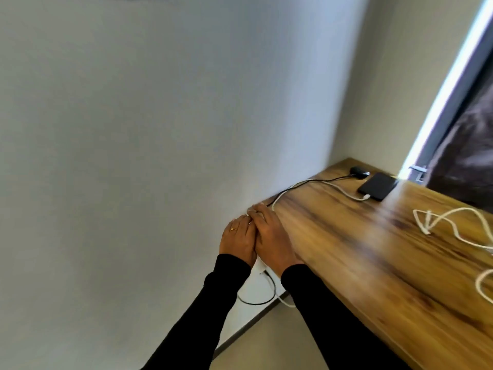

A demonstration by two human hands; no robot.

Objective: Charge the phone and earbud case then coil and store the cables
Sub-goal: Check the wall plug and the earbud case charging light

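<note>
Both hands are pressed side by side at a wall socket beside the tabletop (346, 249), the left hand (238, 240) and right hand (269, 231) with fingers together over something white, apparently a charger; any grip is hidden. The phone (377, 186) and earbud case (358, 171) lie cabled at the far corner, so plugging-in appears under way, and a firm push is judged next.

The scene is lit by daylight from a bright strip of window (450, 84) at the upper right. The wall (133, 129) is evenly and softly lit, without hard shadows. A pale glare is seen on the desk (373, 263) along its left edge. Motion blur smears the wood grain, and straight lines are bent by the wide lens.
</note>
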